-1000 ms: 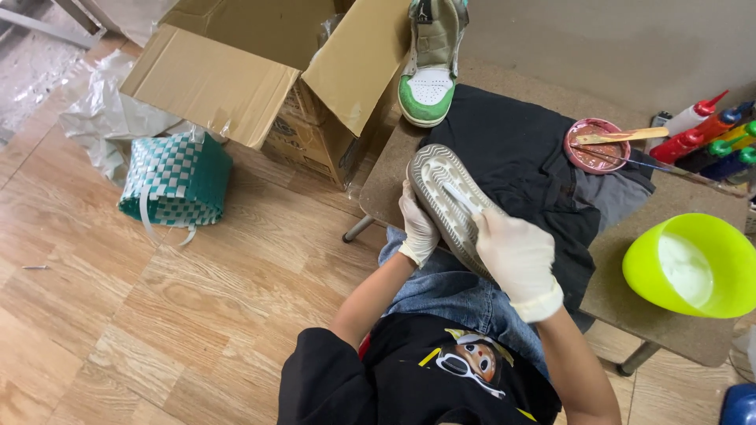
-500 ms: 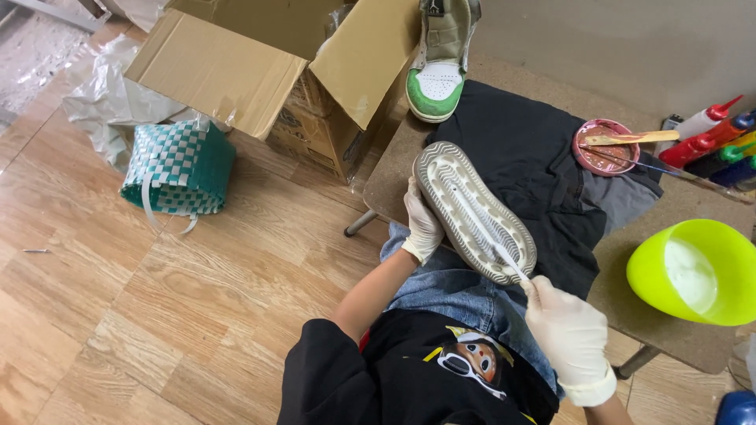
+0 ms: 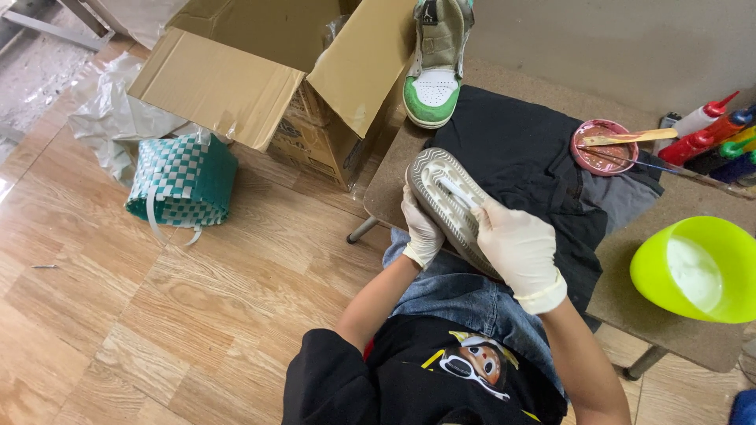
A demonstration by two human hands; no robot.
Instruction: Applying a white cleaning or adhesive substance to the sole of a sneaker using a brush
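Observation:
A sneaker [image 3: 438, 191] lies sole-up over my lap, its pale grey ribbed sole facing the camera. My left hand [image 3: 420, 229], in a white glove, grips the sole's left edge. My right hand [image 3: 517, 250], also gloved, holds a small white brush [image 3: 457, 193] against the sole near the toe end. The matching green and white sneaker [image 3: 436, 67] stands upright at the far end of the low table [image 3: 383, 189]. A dark cloth [image 3: 526, 157] is spread on the table under the shoe.
An open cardboard box [image 3: 268, 71] sits left of the table. A green and white woven basket [image 3: 183, 180] and crumpled plastic lie on the wooden floor. On the table stand a pink dish with a stick [image 3: 602, 146], coloured squeeze bottles [image 3: 709, 134] and a lime green bowl [image 3: 703, 269].
My right hand went down toward the heel end, then came back up along the sole with the brush. The left hand kept its grip on the shoe.

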